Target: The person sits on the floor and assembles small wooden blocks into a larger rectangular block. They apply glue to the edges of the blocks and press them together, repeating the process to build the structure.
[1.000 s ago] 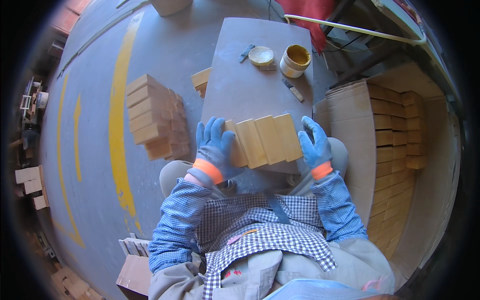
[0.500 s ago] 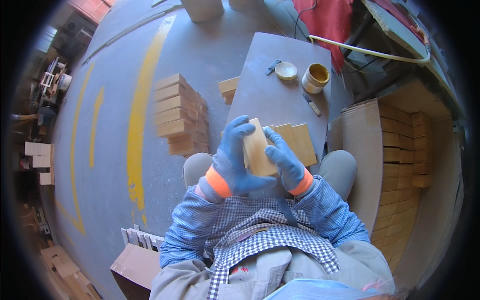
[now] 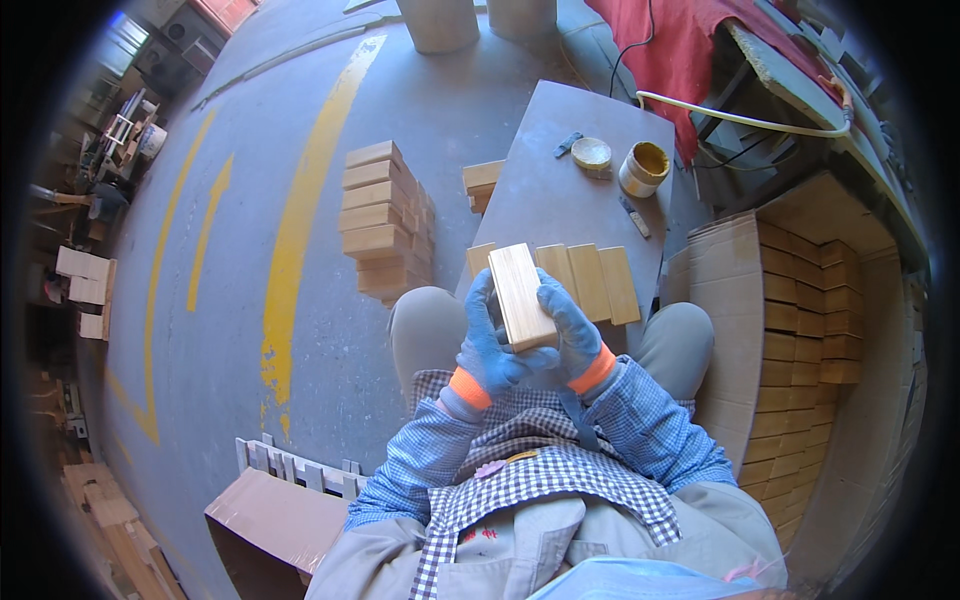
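Observation:
In front of my lap I hold a rectangular wooden block (image 3: 521,297) with both gloved hands, tilted so that a pale grained face points up. My left hand (image 3: 488,345) wraps its left side and lower end. The fingers of my right hand (image 3: 570,322) press against its right side. Just beyond, several flat wooden blocks (image 3: 592,284) lie side by side on the near end of a grey table (image 3: 545,190). Another wooden block (image 3: 480,258) shows partly behind my left hand.
An open tin (image 3: 641,172) of yellow-brown paste, a shallow round dish (image 3: 591,153) and a scraper (image 3: 634,217) sit on the table. Stacked blocks (image 3: 385,225) stand on the floor at left. At right is a cardboard box (image 3: 722,330) holding rows of blocks.
The block has been turned, bringing a paler face upward. My left hand, its thumb stretched out earlier, has closed round the block's lower end. The head view has shifted slightly.

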`<state>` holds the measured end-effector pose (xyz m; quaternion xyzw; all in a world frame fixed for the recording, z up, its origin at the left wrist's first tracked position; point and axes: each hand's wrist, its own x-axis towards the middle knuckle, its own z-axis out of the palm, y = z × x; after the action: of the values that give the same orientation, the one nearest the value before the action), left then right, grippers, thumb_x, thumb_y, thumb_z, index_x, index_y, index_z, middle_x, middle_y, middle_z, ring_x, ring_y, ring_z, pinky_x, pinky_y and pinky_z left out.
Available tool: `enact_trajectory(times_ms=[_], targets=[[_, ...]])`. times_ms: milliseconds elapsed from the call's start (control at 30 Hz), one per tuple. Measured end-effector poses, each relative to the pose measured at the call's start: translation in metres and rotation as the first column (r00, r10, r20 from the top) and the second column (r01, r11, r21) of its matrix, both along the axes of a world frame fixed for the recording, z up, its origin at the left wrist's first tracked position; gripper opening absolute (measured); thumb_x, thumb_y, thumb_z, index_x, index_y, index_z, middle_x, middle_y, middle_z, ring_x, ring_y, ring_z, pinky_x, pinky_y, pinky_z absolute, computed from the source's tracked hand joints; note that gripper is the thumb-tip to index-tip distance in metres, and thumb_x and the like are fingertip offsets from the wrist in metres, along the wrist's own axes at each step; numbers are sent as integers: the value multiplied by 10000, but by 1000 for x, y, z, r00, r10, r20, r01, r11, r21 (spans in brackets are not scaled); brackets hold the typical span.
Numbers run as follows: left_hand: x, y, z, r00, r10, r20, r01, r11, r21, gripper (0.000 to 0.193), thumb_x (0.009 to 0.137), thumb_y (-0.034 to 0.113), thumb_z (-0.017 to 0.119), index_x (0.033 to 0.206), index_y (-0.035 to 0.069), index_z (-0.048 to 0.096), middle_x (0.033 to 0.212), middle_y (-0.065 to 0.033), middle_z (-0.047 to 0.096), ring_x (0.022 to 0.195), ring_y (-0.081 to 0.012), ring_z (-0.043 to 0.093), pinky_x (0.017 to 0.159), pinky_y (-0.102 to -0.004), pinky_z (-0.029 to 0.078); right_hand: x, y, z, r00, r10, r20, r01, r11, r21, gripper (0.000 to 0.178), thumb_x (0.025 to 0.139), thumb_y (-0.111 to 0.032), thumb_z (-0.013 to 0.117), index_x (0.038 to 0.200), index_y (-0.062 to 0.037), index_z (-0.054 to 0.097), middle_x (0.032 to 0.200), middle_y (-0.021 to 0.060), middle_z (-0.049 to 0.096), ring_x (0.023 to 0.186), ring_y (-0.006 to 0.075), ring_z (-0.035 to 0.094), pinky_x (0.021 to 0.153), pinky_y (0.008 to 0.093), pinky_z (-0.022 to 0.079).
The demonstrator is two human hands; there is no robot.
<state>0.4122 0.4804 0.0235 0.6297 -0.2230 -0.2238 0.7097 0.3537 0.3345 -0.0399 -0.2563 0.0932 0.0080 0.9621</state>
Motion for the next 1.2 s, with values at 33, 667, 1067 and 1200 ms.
enact_trajectory(times_ms=[33,667,1067,1200], targets=[[0,0,0,1000,0,-5,0,1000,-6,1345,585,461,966,1562,95,118,1450,-209,399,1328,-349,484,1078,-477,483,0,1,-2,1000,1,2,-1,1000,14,717,909,-317,688,1505,-93,357,1436,188,450,1298,320,520,1057,425,494],[25,4,-17,977,-122,173,125,992,-9,1074,605,230,949,1397,146,229,1456,-192,391,1282,-327,533,1037,-457,495,12,-42,84,879,122,-461,-382,759,-527,746,947,-644,557,1415,-64,527,1223,154,633,1073,248,667,882,382,578],[44,-9,-21,923,-68,379,76,997,-5,1015,587,265,952,1336,106,285,1468,-194,358,1309,-324,502,1049,-442,470,68,-241,-19,837,-543,-74,-418,-545,-727,400,865,-238,774,1213,-65,676,1205,185,678,1091,355,653,976,409,514],[46,-11,-18,931,-60,361,70,997,-14,1003,606,260,944,1340,108,278,1466,-192,357,1307,-324,509,1050,-439,473,80,-251,-40,840,-493,-227,-488,-500,-716,319,872,-249,744,1148,-108,670,1187,183,670,1114,368,638,972,427,509]])
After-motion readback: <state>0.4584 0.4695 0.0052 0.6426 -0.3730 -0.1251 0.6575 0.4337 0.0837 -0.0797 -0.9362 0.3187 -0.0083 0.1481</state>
